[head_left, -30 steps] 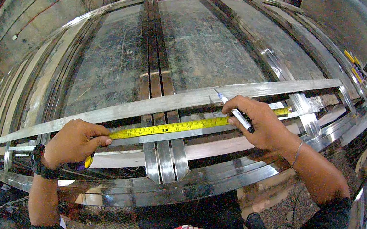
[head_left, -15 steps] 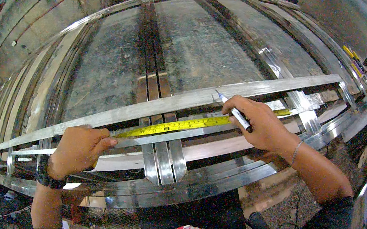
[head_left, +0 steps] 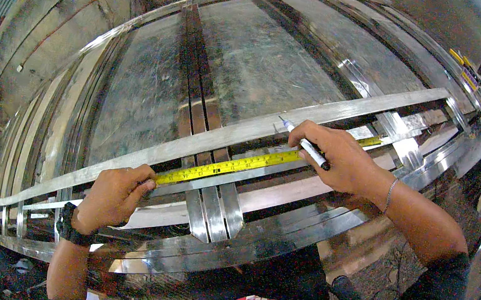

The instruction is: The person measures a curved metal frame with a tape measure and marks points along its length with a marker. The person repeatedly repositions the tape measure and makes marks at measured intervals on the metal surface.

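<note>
A yellow tape measure's blade (head_left: 231, 166) is stretched between my hands, its printed face up, along a long flat metal bar (head_left: 375, 106). My left hand (head_left: 111, 199), with a dark watch at the wrist, pinches the blade at its left end. Whether the case is inside that hand is hidden. My right hand (head_left: 349, 165) grips a white marker pen (head_left: 315, 154) with a dark end, its thin tip pointing up and left toward the bar. The blade passes beneath this hand and shows again on its right side. Short shiny metal strips (head_left: 217, 213) cross under the blade.
A large metal-framed table (head_left: 256, 57) with dark sheet panels spreads ahead. More long strips (head_left: 55, 138) lie at the left. Yellow-handled tools (head_left: 464, 67) rest at the far right corner. A curved shiny edge (head_left: 183, 261) runs along the near side, close to my body.
My left hand has shifted slightly right and up, and the blade near it now lies flatter with its face showing. My right hand keeps the marker in nearly the same place.
</note>
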{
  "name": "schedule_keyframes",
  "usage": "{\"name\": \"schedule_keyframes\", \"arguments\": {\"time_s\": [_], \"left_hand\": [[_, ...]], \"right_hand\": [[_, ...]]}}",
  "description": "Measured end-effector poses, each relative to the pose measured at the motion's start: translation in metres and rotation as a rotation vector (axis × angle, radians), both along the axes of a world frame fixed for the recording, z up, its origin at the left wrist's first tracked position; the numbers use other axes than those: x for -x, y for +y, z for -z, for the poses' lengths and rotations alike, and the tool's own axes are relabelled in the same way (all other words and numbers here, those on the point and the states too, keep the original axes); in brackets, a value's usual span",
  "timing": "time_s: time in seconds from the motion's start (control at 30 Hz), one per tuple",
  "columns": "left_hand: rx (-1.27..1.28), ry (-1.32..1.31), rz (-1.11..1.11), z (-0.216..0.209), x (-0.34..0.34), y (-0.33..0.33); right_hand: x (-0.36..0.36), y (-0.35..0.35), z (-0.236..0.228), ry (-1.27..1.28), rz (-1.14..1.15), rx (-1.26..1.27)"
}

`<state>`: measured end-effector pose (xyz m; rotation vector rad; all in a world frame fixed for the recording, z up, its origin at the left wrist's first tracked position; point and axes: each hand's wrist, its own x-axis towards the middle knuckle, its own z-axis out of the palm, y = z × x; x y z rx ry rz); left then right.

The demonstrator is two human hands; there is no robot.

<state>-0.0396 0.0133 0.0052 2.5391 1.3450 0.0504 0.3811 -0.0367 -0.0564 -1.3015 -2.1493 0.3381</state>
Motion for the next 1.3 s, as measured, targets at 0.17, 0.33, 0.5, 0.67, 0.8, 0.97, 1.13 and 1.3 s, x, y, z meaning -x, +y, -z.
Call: {"name": "schedule_keyframes", "arguments": {"time_s": [0.17, 0.33, 0.5, 0.67, 0.8, 0.97, 1.13, 1.3], "left_hand": [[-0.014, -0.028, -0.010, 0.007, 0.001, 0.002], [0.142, -0.179, -0.092, 0.012, 0.004, 0.005], [0.148, -0.130, -0.018, 0.005, -0.002, 0.008], [0.146, -0.240, -0.019, 0.010, -0.005, 0.003], [0.133, -0.079, -0.109, 0.000, -0.019, -0.004], [0.092, -0.193, -0.012, 0.019, -0.012, 0.000], [0.199, -0.287, -0.029, 0.024, -0.008, 0.004], [0.266, -0.413, -0.057, 0.032, -0.007, 0.004]], "right_hand": [[0.002, -0.003, -0.006, -0.029, 0.054, 0.043], [0.001, -0.005, -0.007, -0.028, 0.061, 0.042], [0.001, -0.005, -0.006, -0.048, 0.072, 0.030], [0.000, -0.005, -0.007, -0.041, 0.071, 0.026], [-0.001, -0.005, -0.006, -0.032, 0.063, -0.001], [0.002, -0.007, -0.011, -0.064, 0.087, 0.023], [0.000, -0.005, -0.007, -0.045, 0.077, 0.019], [0.000, -0.006, -0.009, -0.041, 0.066, 0.045]]}}
